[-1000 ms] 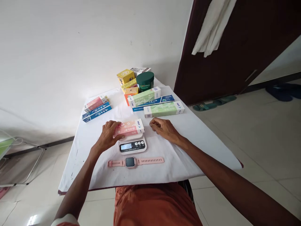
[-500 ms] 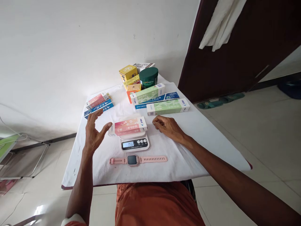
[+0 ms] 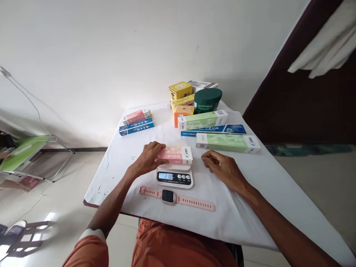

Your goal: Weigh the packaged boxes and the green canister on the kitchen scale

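A pink and white toothpaste box (image 3: pixel 175 155) lies across the platform of a small white kitchen scale (image 3: pixel 189 183), whose lit display reads 218. Around the left end of that box my left hand (image 3: pixel 151 157) is closed, thumb in front and fingers over the top and back. My right hand (image 3: pixel 221 167) rests on the cloth to the right of the scale, fingers curled in, with nothing visible in it. In front of the scale a pink smartwatch (image 3: pixel 168 196) lies flat with its strap stretched out.
At the left back, a pink box (image 3: pixel 136 116) sits behind blue toothpaste boxes (image 3: pixel 136 128). Farther right are green boxes (image 3: pixel 228 142), a dark green tub (image 3: pixel 208 100), yellow boxes (image 3: pixel 180 90) and an orange box (image 3: pixel 183 113). A white cloth (image 3: pixel 111 178) covers the table.
My left hand has come down from the left and closed on the pink toothpaste box. The scale reading went from 356 to 218. The camera view has turned left.
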Demonstrator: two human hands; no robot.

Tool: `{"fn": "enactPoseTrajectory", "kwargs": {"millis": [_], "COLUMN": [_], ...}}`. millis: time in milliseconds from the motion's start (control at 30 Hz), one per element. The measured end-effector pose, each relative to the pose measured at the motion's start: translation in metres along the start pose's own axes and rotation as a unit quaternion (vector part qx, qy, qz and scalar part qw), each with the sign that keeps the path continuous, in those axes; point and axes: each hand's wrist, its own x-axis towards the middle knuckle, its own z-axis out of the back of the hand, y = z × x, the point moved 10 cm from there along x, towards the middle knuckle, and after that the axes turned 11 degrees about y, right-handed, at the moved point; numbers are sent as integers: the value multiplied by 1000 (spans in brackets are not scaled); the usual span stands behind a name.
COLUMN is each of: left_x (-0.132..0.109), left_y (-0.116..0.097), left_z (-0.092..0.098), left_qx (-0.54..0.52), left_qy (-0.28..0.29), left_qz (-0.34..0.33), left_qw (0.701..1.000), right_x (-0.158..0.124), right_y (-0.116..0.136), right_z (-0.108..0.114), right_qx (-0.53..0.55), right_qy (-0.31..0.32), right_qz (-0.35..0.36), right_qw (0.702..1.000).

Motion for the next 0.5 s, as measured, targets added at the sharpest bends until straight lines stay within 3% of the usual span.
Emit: {"fn": "enactPoseTrajectory", "kwargs": {"millis": [100,200,333,400,500], "left_x": [-12,-22,-15,-8,-2], "left_y": [37,95,166,184,194], "left_z": [21,46,57,59,61], "left_qx": [-2,39,100,120,135], "left_qy": [-59,-102,-70,-70,-87], "left_qz": [43,128,235,248,241], "left_qw": [997,986,964,959,957], "right_x": [0,0,1,2,3], "right_y": [3,8,10,8,6], "right_z": [-1,0,2,3,3], "right_qx": [-12,-21,-18,-15,-14], "right_qy": [7,1,-14,-17,-16], "right_qz": [9,18,28,28,26], "right_qw": [1000,1000,999,999,999]}}
